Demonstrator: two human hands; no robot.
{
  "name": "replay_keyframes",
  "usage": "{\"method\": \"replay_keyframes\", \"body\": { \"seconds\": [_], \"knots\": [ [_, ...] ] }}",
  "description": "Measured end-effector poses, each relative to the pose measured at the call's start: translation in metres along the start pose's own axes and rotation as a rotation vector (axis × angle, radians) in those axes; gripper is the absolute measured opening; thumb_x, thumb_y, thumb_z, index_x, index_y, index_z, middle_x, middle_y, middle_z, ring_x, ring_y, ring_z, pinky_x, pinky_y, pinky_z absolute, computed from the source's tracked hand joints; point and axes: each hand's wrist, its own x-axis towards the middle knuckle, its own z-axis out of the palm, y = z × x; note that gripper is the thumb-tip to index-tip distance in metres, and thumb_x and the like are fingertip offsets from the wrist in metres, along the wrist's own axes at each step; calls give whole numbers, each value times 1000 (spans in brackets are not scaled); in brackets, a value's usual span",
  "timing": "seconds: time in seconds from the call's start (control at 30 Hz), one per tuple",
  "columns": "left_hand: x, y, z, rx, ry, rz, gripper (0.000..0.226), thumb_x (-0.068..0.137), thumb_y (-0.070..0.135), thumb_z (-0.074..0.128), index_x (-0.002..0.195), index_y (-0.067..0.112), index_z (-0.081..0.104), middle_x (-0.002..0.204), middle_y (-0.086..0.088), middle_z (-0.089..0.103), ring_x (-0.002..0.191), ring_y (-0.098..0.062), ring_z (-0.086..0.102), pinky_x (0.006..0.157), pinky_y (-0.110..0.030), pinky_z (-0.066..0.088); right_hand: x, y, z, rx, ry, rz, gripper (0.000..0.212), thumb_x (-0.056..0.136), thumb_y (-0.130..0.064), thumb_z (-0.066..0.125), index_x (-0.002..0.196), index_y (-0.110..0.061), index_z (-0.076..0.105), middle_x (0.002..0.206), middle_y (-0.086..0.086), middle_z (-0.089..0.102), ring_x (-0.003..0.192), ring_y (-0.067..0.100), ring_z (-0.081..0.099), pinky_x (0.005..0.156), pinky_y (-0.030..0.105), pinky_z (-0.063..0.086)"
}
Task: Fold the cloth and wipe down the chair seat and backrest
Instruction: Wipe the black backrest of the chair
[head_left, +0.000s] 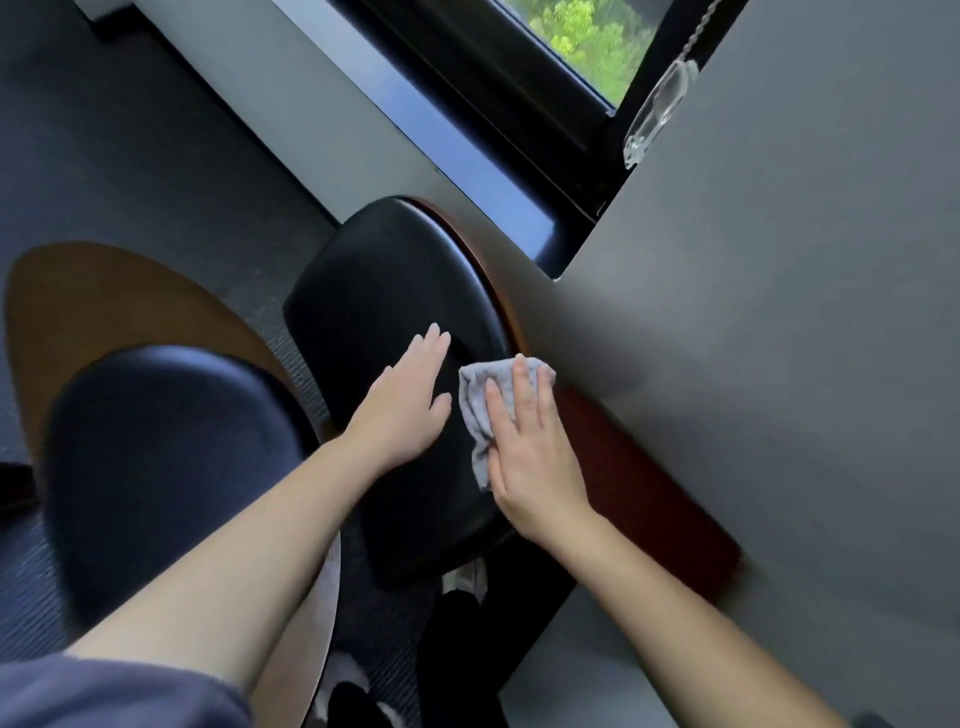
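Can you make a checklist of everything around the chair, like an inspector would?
Surface: black chair seat, at the grey table edge.
Job's things: grey cloth on the seat; backrest nearer the camera.
Clutter: nothing seen.
Grips: left hand flat on the seat; right hand pressing the cloth, fingers straight.
Cables: twisted cord hanging by the window.
Surroundings: window, dark carpet.

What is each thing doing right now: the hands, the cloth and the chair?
cloth: crumpled, lying on the seat under the right hand
right hand: flat, fingers straight, pressing the cloth
left hand: flat on the seat, holding nothing
seat: under both hands, close against the table
backrest: no hand on it
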Motion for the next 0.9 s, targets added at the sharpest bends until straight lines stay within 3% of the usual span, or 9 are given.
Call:
{"method": "replay_keyframes", "body": {
  "seconds": [0.13, 0.27, 0.47, 0.6, 0.77, 0.9],
  "knots": [
    [6, -2, 1, 11, -16, 28, 75, 95, 10, 45, 157, 20, 5, 165, 4, 1, 152, -14, 3, 121, -50, 18, 44, 5, -7, -43, 46, -7, 66, 87, -27, 28, 149, -5, 30, 157, 26, 13, 145, 45, 8, 116, 54, 21],
    [4, -13, 4, 34, -33, 79, 76, 95, 7, 45, 157, 21, 4, 165, 7, -3, 151, -12, 4, 121, -49, 17, 8, 0, 5, 7, 115, 20, 63, 89, -24, 31, 149, -4, 31, 157, 25, 12, 146, 40, 2, 119, 51, 17],
    [23, -31, -17, -76, 62, 33, 79, 95, 10, 48, 157, 19, 0, 164, 6, -11, 147, -22, 25, 116, -50, 28, 33, 1, -2, -81, 67, -2, 62, 89, -23, 31, 147, -3, 33, 155, 28, 16, 144, 46, 9, 114, 56, 24],
    [54, -49, -39, -92, 117, 8, 78, 96, 9, 46, 157, 15, -2, 164, 4, -14, 149, -21, 20, 119, -48, 23, 113, 3, -18, -170, -32, -46, 65, 88, -30, 22, 148, -6, 34, 156, 25, 17, 143, 47, 14, 110, 58, 28],
    [83, -72, -47, -31, 67, 54, 77, 95, 7, 45, 157, 15, 0, 165, 4, -10, 152, -15, 2, 122, -48, 14, 199, -12, -34, -281, -145, -126, 69, 89, -40, 14, 152, -14, 24, 160, 16, 7, 146, 40, 8, 115, 50, 22],
    [86, -82, -47, -95, 95, 110, 78, 91, 4, 44, 158, 19, 7, 165, 7, 1, 151, -13, 2, 121, -48, 16, 244, -27, -36, -337, -169, -192, 57, 99, -33, 34, 152, -19, 22, 161, 9, 8, 147, 34, 10, 114, 45, 24]
  ]
}}
